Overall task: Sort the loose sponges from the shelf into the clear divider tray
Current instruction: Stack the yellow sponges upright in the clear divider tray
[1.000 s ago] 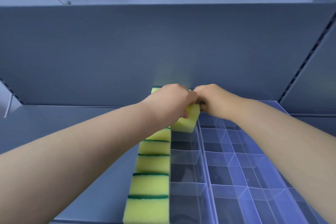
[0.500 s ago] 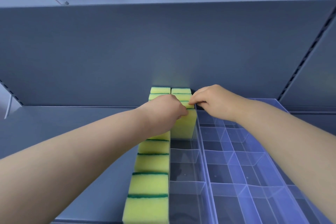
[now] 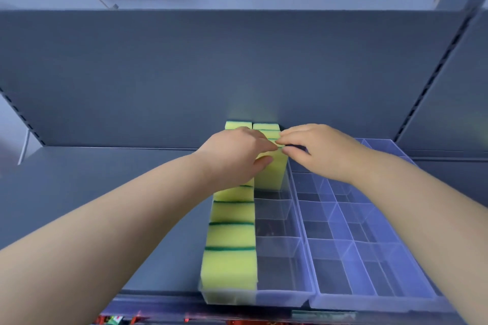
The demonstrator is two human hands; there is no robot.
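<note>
Sponge (image 3: 272, 173) stands upright in the tray (image 3: 286, 294), far end of the second column, touching the full sponge row (image 3: 232, 235) on its left. It sits dead ahead, between both hands. Left hand (image 3: 232, 155) grips it, thumb on the near face, fingers curled over the top. Right hand (image 3: 319, 152) has curled fingertips on the top right edge; pinch or press, can't tell. Next move is probably a straight push down to seat it. Nearer cells in that column are empty

The left hand (image 3: 235, 155) covers the far stretch of the sponge row (image 3: 232, 235). With the right hand (image 3: 319, 150) it hides the upright sponge's (image 3: 272, 174) top. Below the shelf (image 3: 79, 179), red clutter (image 3: 111, 320) is too blurred and cut off to name.
</note>
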